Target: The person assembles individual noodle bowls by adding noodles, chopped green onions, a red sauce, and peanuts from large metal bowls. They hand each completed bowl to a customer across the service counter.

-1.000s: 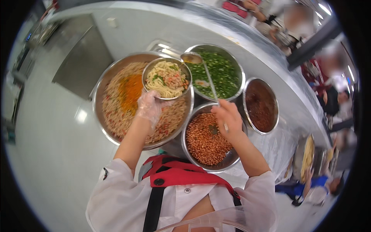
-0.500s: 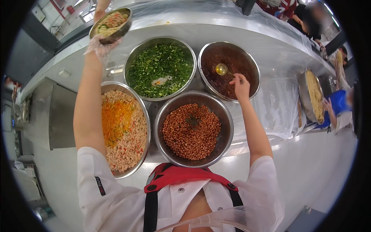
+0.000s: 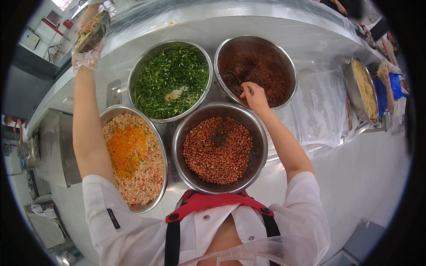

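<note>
At the far left, my left hand (image 3: pixel 88 55), in a clear plastic glove, grips the near underside of a tilted metal bowl (image 3: pixel 94 37) of noodles. Another person's arm (image 3: pixel 88 15) reaches to the bowl's far side; whether that hand holds it is hidden. Bare, my right hand (image 3: pixel 255 95) is closed round the handle of a metal spoon (image 3: pixel 234 77). The spoon's head is over the left part of a steel basin (image 3: pixel 293 73) of dark red sauce and looks dark. Beside that basin stands another (image 3: pixel 131 95) full of chopped greens.
Close to my body are a basin of reddish-brown beans or nuts (image 3: pixel 217 155) and a basin of pale crumbly food with an orange topping (image 3: pixel 133 164). Plastic film (image 3: pixel 317 106) covers the counter at right. Farther right are a noodle basin (image 3: pixel 364 93) and another person's arm (image 3: pixel 388 97).
My left hand and the noodle bowl have moved left and outward. The spoon, earlier showing shiny yellowish contents, has shifted left and turned. The whole view has shifted somewhat.
</note>
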